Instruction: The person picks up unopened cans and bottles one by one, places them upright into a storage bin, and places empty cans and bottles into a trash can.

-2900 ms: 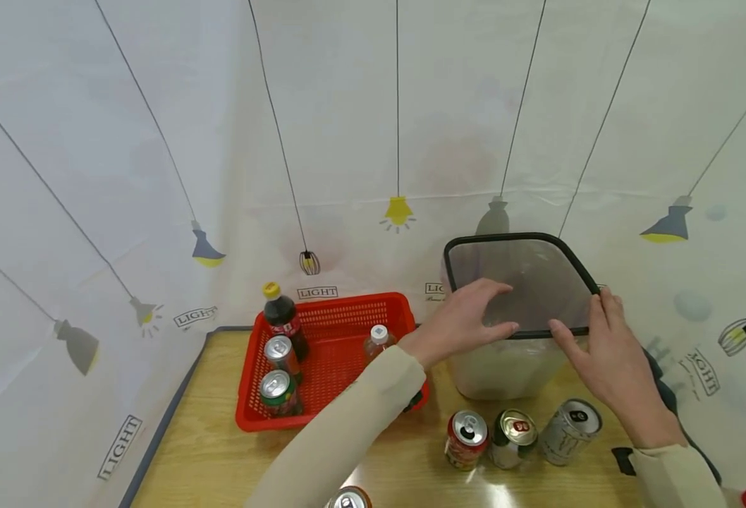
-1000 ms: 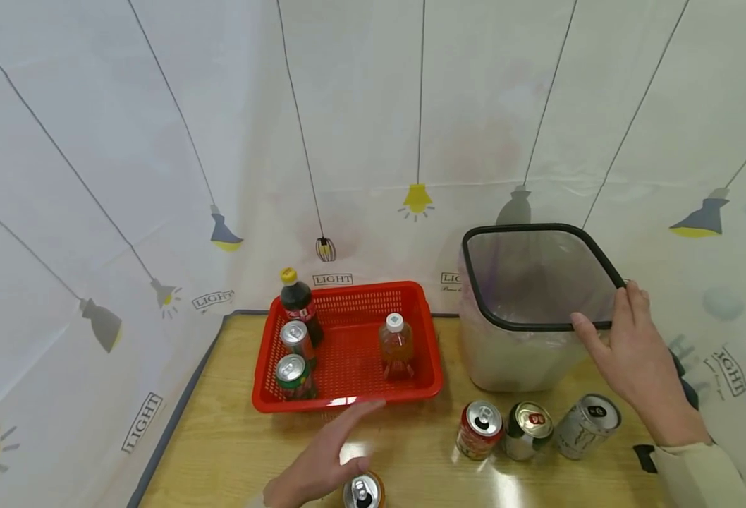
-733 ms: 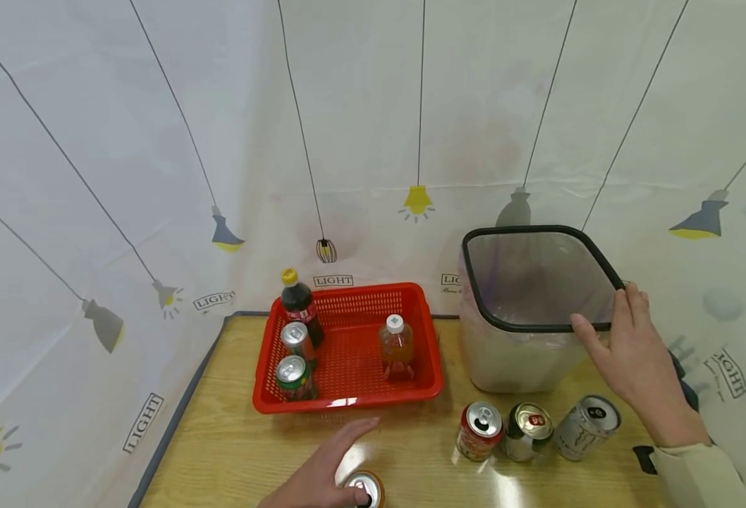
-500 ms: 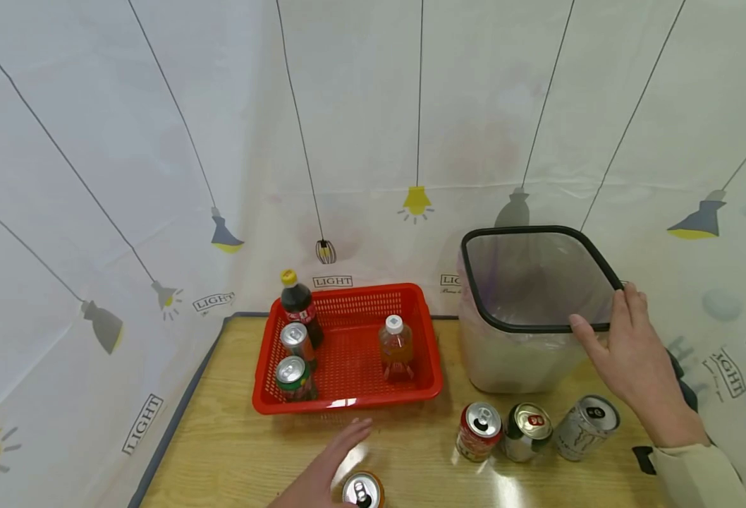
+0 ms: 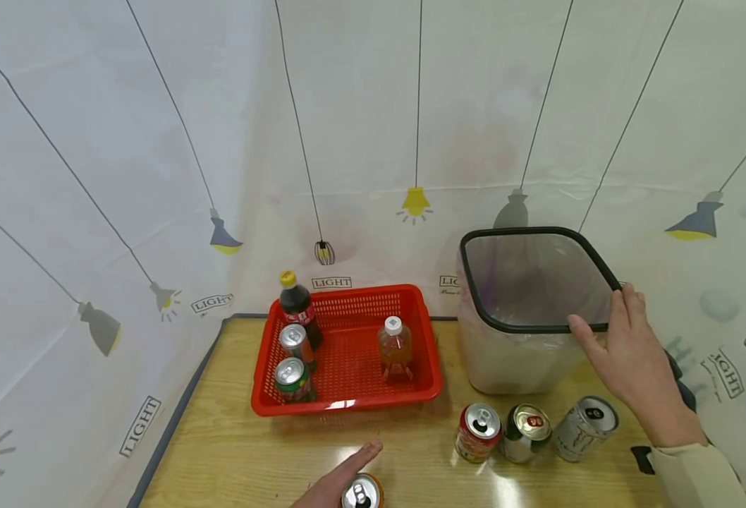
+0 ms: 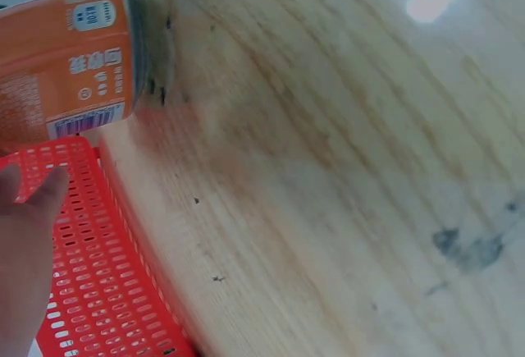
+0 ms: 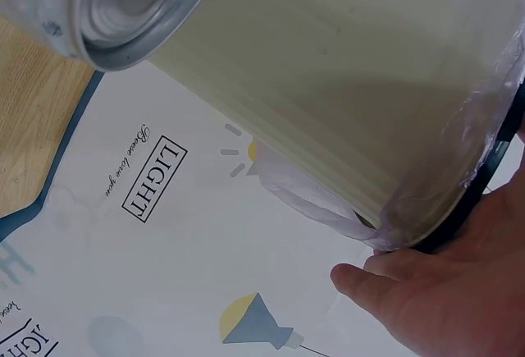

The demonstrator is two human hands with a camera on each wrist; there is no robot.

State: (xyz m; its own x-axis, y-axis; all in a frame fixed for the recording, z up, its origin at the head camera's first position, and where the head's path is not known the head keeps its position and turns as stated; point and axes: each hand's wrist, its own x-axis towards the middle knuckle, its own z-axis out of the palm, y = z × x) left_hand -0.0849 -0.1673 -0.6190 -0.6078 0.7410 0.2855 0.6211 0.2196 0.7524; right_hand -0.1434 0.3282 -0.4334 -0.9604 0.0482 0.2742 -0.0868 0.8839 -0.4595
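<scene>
In the head view my left hand (image 5: 338, 483) is at the bottom edge, fingers extended along the left side of an orange drink can (image 5: 362, 492) standing on the table. The left wrist view shows the can's printed orange side (image 6: 86, 61) and a few fingertips (image 6: 49, 197) beside it; the thumb is hidden. My right hand (image 5: 636, 367) holds the near right corner of a lined trash bin (image 5: 506, 360) by its black rim, thumb along the front and fingers on the right side. The bin's plastic liner (image 7: 316, 205) hangs out below the rim.
A red basket (image 5: 344, 406) holds a cola bottle (image 5: 298, 307), an amber drink bottle (image 5: 395, 356) and two cans. In front of the bin stand a red can (image 5: 477, 434), a gold-topped can (image 5: 527, 434) and a white can (image 5: 585, 429). A printed curtain wall is behind.
My left hand has left the bin's rim and come down to the near table, ending at the orange can's left side. My right hand keeps its place on the bin's corner.
</scene>
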